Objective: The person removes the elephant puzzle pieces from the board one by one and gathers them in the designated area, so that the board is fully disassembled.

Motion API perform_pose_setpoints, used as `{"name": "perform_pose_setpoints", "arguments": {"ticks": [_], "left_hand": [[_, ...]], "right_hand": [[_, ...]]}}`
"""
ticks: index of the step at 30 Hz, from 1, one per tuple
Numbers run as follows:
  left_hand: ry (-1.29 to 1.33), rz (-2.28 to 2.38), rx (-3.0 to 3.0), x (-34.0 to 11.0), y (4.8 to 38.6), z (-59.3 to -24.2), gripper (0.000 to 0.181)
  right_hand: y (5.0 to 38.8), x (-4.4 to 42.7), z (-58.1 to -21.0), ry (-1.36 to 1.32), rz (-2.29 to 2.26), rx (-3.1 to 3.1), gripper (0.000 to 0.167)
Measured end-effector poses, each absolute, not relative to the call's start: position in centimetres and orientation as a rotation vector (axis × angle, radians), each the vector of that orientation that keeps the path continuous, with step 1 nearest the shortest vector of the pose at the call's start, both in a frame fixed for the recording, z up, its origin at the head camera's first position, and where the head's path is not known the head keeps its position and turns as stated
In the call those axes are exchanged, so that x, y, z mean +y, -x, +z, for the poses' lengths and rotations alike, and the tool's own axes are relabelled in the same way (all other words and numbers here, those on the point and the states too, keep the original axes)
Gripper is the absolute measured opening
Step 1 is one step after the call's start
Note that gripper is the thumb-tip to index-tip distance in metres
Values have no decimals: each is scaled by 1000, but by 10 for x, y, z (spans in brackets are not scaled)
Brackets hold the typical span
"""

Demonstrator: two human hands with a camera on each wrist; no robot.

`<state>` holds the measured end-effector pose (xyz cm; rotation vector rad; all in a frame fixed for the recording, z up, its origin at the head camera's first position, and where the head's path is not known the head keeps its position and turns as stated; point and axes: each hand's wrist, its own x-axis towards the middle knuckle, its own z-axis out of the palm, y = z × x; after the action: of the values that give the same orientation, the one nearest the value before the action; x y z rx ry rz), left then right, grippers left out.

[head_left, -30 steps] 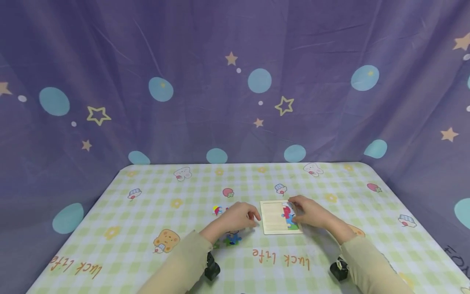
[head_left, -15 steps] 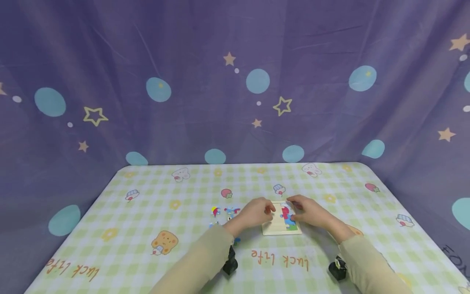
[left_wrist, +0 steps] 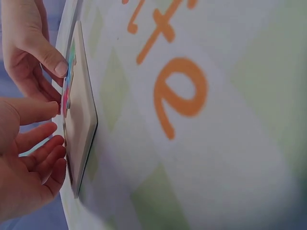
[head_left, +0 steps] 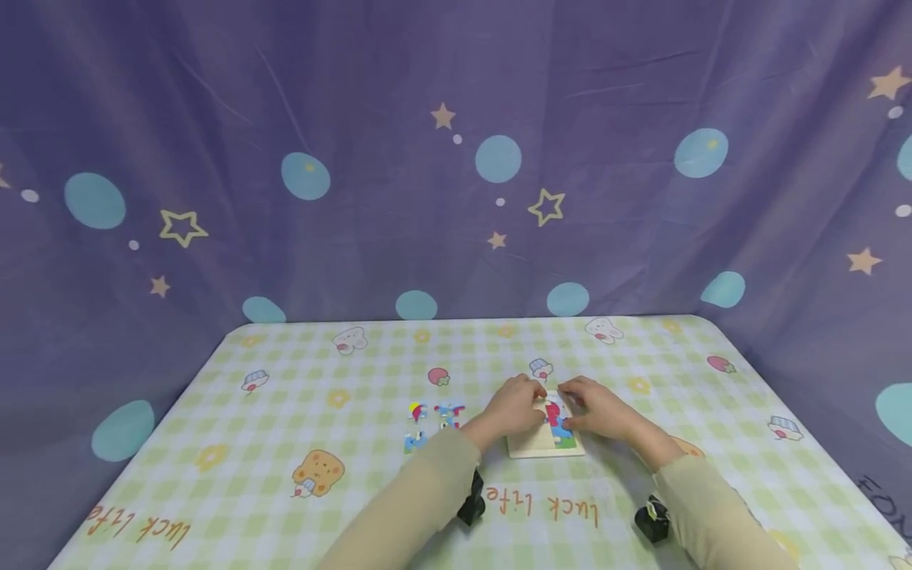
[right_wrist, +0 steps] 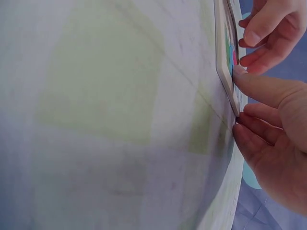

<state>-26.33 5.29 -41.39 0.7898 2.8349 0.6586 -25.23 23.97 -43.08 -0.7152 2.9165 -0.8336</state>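
Note:
A square wooden puzzle board (head_left: 545, 454) lies on the table, with colourful jigsaw pieces (head_left: 560, 431) fitted along its right side. My right hand (head_left: 602, 412) grips the board's right edge, thumb on top and fingers along the rim, also seen in the right wrist view. Over the board's left part is my left hand (head_left: 514, 408), its fingers loosely bent close to the fitted pieces. In the left wrist view I see nothing between the left thumb and fingers (left_wrist: 41, 136); whether they touch the surface I cannot tell.
Several loose puzzle pieces (head_left: 416, 440) lie left of the board, some partly hidden behind the left sleeve (head_left: 420, 499). A checked tablecloth (head_left: 285, 427) with printed pictures covers the table. Behind it hangs a purple curtain (head_left: 370, 237).
My left hand has moved right, from beside the loose pieces to over the board, near the fitted pieces. The right hand has kept its grip on the board's edge.

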Motion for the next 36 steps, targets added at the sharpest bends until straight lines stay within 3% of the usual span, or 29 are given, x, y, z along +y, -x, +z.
{"name": "perform_pose_setpoints", "arguments": {"ticks": [8,18,36], "left_hand": [[-802,577,2859,61,272,-428,33],[-787,463,2893,67,266,-418,32],[-621,637,2914,77,271,-427,24]], "right_hand": [[252,239,-430,686,-825,2902,61],[252,240,-431,687,-817,2904,61],[250,235,-426,691,-812,2914,59]]}}
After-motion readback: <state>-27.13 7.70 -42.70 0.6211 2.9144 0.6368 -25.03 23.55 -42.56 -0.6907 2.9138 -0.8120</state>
